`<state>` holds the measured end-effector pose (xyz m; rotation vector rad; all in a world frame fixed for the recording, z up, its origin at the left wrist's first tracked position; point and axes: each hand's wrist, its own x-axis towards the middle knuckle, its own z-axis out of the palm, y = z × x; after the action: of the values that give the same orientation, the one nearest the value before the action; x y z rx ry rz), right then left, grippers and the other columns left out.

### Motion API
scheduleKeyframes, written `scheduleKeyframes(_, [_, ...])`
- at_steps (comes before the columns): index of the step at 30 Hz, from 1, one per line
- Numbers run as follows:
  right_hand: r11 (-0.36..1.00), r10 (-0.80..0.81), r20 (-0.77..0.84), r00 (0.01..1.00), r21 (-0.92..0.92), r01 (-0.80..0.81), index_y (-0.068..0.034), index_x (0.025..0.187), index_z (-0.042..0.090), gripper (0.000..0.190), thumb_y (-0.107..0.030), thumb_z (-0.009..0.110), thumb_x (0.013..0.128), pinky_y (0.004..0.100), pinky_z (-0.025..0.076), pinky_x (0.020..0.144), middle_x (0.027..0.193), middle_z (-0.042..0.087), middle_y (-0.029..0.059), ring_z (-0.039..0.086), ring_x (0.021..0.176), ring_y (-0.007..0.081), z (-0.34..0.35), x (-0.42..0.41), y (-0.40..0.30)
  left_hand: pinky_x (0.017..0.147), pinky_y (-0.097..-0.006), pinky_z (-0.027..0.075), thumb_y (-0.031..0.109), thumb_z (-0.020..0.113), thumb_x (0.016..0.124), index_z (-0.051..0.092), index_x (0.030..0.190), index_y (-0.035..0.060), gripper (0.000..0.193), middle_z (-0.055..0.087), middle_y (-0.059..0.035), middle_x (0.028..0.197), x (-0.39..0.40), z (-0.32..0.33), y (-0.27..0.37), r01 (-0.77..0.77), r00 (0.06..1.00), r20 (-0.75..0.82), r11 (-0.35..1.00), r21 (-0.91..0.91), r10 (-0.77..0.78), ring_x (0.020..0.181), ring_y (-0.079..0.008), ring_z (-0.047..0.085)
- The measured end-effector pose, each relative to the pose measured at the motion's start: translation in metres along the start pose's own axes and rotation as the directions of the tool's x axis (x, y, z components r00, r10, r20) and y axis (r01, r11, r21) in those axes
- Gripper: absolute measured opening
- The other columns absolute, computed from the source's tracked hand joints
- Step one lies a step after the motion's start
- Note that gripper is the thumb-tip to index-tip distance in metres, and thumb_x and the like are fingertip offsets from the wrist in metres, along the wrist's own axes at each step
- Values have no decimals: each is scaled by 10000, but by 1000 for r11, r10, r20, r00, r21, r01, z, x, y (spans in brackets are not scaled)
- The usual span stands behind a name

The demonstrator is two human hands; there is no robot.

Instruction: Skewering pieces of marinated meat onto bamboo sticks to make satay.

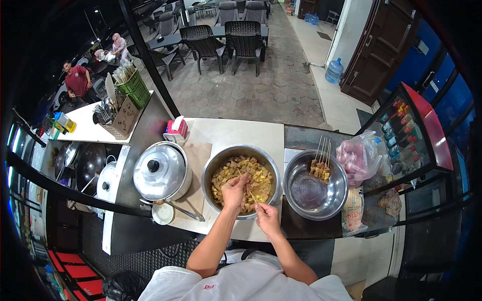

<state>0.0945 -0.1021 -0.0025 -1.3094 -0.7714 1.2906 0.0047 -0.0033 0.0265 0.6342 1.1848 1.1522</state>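
A large steel bowl (206,195) of yellowish marinated meat pieces (229,169) stands in front of me. Over it, my left hand (235,190) pinches meat near the upper part of a thin wooden skewer (252,196). My right hand (266,217) holds the skewer's lower end between thumb and fingers, at the bowl's near right rim. To the right, a second steel bowl (307,192) holds several meat skewers (319,169), leaning with their bare sticks over its far rim. How much meat is on the skewer in my hands is partly hidden by my left fingers.
Left of the bowls stand a lidded aluminium pot (160,173), a small white dish (163,214) and a spoon (188,211). A tissue pack (176,129) sits behind. At right are a filled plastic bag (356,158), a printed packet (353,210) and a glass display case (403,131).
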Motion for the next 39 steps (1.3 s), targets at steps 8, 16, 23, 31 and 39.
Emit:
scheduleKeyframes(8, [948, 212, 96, 973, 223, -229, 0, 912, 608, 195, -155, 491, 933, 200, 188, 367, 517, 295, -98, 220, 386, 11, -2, -2, -13, 566, -197, 420, 153, 642, 843, 646, 852, -47, 200, 643, -64, 755, 4, 0, -6, 54, 999, -4, 998, -19, -54, 622, -88, 548])
scheduleKeyframes(16, [995, -79, -42, 996, -58, 76, -16, 901, 616, 198, -166, 492, 934, 196, 192, 378, 526, 317, -99, 247, 411, -3, -34, -1, -7, 693, -290, 467, 323, 525, 908, 611, 1057, -7, 372, 644, -61, 912, 24, -29, 7, 150, 980, 132, 988, 24, -152, 803, -140, 594])
scheduleKeyframes(23, [989, 132, -147, 980, 85, -121, -17, 899, 638, 210, -171, 496, 922, 194, 187, 393, 529, 314, -111, 257, 430, -6, -73, -14, -22, 856, -378, 444, 151, 626, 691, 698, 961, 139, 280, 633, -180, 975, 44, -62, -9, -379, 925, 380, 172, 909, 29, 959, -338, 566])
scheduleKeyframes(31, [991, 122, -208, 971, 80, -107, -20, 899, 634, 198, -155, 491, 918, 194, 195, 384, 521, 320, -110, 264, 419, -6, -76, -20, -20, 946, -443, 351, 79, 584, 646, 699, 954, 173, 342, 524, -154, 1043, 55, -55, -29, -566, 823, 567, -145, 812, -40, 1089, -341, 420])
scheduleKeyframes(39, [993, 105, -198, 975, 74, -92, -23, 897, 632, 196, -163, 497, 917, 192, 199, 381, 513, 319, -105, 266, 410, -3, -74, -20, -14, 950, -459, 329, 169, 608, 716, 691, 937, 175, 236, 516, -130, 1065, 65, -53, -33, -623, 777, 626, -215, 752, -64, 1094, -306, 429])
